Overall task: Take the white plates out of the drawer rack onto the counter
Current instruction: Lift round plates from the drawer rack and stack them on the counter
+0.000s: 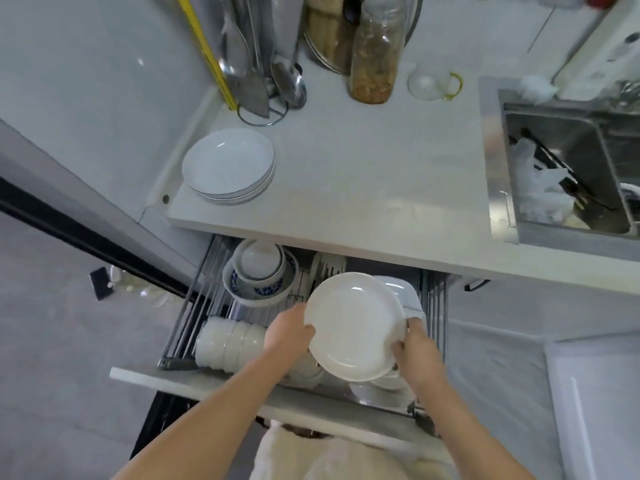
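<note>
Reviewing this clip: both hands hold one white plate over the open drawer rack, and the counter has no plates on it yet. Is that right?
Not quite. Both hands, left hand and right hand, do hold a white plate over the drawer rack, but the head view shows a stack of white plates already on the counter.
</note>
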